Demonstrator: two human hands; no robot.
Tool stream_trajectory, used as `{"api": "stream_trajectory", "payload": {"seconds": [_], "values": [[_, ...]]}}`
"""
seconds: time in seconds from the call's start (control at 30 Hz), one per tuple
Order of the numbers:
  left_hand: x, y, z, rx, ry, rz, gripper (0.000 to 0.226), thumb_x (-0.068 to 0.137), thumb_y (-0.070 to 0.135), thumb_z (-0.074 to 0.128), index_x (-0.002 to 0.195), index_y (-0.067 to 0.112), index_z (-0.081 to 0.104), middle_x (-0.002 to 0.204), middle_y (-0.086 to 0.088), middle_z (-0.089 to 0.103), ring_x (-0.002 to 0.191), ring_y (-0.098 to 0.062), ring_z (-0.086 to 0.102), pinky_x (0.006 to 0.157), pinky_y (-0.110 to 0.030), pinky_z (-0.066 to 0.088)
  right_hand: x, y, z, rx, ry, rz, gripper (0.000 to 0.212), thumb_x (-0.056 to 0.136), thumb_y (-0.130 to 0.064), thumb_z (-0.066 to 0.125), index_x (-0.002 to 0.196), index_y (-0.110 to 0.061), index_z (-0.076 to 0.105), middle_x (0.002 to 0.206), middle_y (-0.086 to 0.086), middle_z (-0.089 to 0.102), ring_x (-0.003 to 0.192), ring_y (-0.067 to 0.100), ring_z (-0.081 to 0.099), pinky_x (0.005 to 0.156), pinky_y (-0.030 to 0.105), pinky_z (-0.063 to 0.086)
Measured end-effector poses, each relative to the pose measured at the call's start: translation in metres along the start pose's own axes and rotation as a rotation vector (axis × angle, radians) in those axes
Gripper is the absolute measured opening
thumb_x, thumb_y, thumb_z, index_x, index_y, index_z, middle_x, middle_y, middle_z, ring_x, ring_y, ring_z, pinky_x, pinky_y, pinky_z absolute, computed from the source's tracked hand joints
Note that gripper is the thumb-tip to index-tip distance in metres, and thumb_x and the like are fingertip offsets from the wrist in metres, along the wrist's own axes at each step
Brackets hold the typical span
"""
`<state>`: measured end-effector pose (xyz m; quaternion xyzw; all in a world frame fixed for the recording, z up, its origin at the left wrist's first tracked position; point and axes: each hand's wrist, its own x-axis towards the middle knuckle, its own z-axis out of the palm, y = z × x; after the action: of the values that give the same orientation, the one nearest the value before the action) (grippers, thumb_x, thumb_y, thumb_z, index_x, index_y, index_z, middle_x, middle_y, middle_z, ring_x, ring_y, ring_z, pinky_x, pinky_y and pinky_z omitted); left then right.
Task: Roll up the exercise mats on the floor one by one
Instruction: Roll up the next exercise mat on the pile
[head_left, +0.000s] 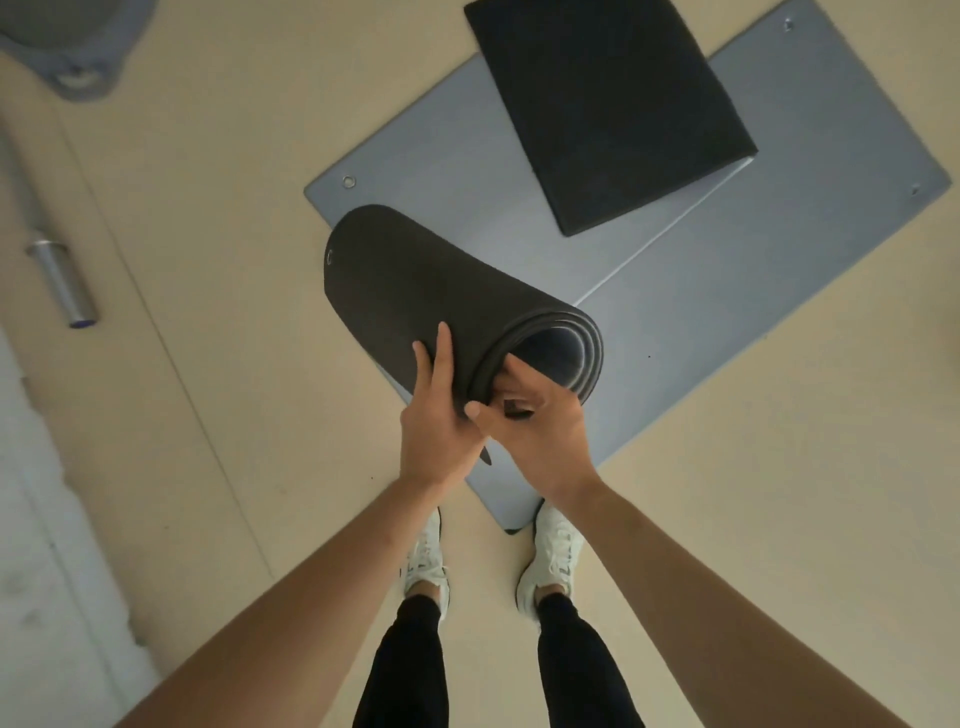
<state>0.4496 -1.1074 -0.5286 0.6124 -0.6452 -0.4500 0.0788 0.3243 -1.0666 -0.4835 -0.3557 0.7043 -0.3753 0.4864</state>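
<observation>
The rolled black mat (441, 291) is held off the floor (208, 389). The left hand (441, 421) pinches its outer lap. The right hand (543, 434) curls into the open end, apparently preventing unrolling.

Both bare arms are held forward, wrists converging. Left hand (441, 415) is clamped on the rolled mat (415, 291), thumb hooked round its edge; right hand (540, 431) is curled at its open end.

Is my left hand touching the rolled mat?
Touching. Head view: left hand grips the rolled mat, fingers flat on its outside, thumb over its end edge.
</observation>
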Motion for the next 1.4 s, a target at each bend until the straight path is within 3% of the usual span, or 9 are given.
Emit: {"api": "stream_trajectory", "payload": {"seconds": [0.13,0.2,0.27,0.43,0.63,0.73,0.93,1.2,1.4], "values": [[0.004,-0.002,-0.019,0.000,0.041,0.012,0.086,0.093,0.035,0.068,0.164,0.032,0.019,0.169,-0.015,0.021,0.135,-0.035,0.052,0.105,-0.032,0.042,0.004,0.012,-0.019,-0.376,0.405,-0.091,0.044,0.082,-0.018,0.083,0.124,-0.016,0.069,0.110,-0.010,0.064,0.102,0.015,0.064,0.090,0.034,0.056],[0.004,-0.004,-0.028,-0.037,0.058,-0.006,0.083,0.093,0.030,0.068,0.162,0.033,0.024,0.169,-0.012,0.025,0.137,-0.029,0.049,0.105,-0.013,0.036,0.016,0.018,-0.032,-0.414,0.456,0.054,0.063,0.082,-0.027,0.083,0.137,-0.018,0.055,0.127,-0.001,0.052,0.112,0.023,0.057,0.092,0.040,0.054],[0.001,-0.006,-0.037,-0.102,0.062,-0.028,0.082,0.090,0.030,0.067,0.161,0.033,0.028,0.168,-0.008,0.028,0.140,-0.019,0.040,0.102,-0.001,0.026,0.033,0.018,-0.036,-0.369,0.269,0.209,0.077,0.087,-0.032,0.079,0.152,-0.026,0.037,0.138,0.000,0.046,0.115,0.018,0.053,0.098,0.035,0.049],[-0.005,-0.015,-0.065,-0.217,0.094,-0.097,0.085,0.079,0.030,0.057,0.160,0.028,0.033,0.162,-0.004,0.042,0.146,-0.017,0.042,0.119,-0.037,0.037,0.047,-0.001,-0.017,-0.328,0.045,0.087,0.056,0.091,0.000,0.064,0.139,-0.025,0.051,0.110,-0.008,0.066,0.095,0.011,0.062,0.090,0.031,0.056],[-0.056,-0.037,-0.107,-0.396,0.136,-0.230,0.083,0.079,0.022,0.059,0.158,0.034,0.037,0.121,0.001,0.071,0.096,-0.031,0.070,0.089,-0.052,0.058,0.023,-0.042,0.012,-0.358,-0.044,-0.016,0.058,0.085,0.006,0.063,0.135,-0.024,0.062,0.102,-0.008,0.070,0.088,-0.001,0.065,0.081,0.010,0.051],[-0.090,-0.047,-0.126,-0.546,0.141,-0.295,0.080,0.079,0.017,0.060,0.156,0.033,0.042,0.110,-0.003,0.073,0.092,-0.033,0.071,0.080,-0.054,0.061,0.002,-0.065,0.027,-0.436,-0.118,-0.048,0.059,0.085,0.004,0.062,0.135,-0.027,0.063,0.094,-0.009,0.071,0.083,0.005,0.067,0.080,0.016,0.054],[-0.161,-0.072,-0.143,-0.766,0.242,-0.416,0.082,0.069,0.027,0.064,0.150,0.033,0.050,0.119,-0.001,0.072,0.102,-0.029,0.072,0.087,-0.055,0.061,-0.047,-0.084,0.058,-0.534,-0.288,-0.075,0.056,0.085,0.004,0.062,0.129,-0.029,0.067,0.085,-0.007,0.071,0.076,0.017,0.067,0.079,0.036,0.061],[-0.282,-0.098,-0.134,-0.998,0.552,-0.601,0.070,0.085,-0.008,0.059,0.148,0.022,0.054,0.116,0.002,0.073,0.103,-0.017,0.072,0.087,-0.052,0.062,-0.108,-0.089,0.128,-0.707,-0.576,-0.224,0.051,0.086,0.001,0.064,0.126,-0.030,0.067,0.083,-0.014,0.068,0.076,0.007,0.065,0.078,0.032,0.057],[-0.360,-0.135,-0.136,-1.232,0.796,-0.675,0.065,0.089,-0.015,0.053,0.141,0.024,0.058,0.113,-0.005,0.072,0.097,-0.019,0.074,0.082,-0.051,0.064,-0.158,-0.097,0.214,-0.839,-0.805,-0.363,0.051,0.088,-0.001,0.065,0.134,-0.022,0.066,0.099,-0.006,0.074,0.087,0.009,0.068,0.087,0.025,0.057]]}}
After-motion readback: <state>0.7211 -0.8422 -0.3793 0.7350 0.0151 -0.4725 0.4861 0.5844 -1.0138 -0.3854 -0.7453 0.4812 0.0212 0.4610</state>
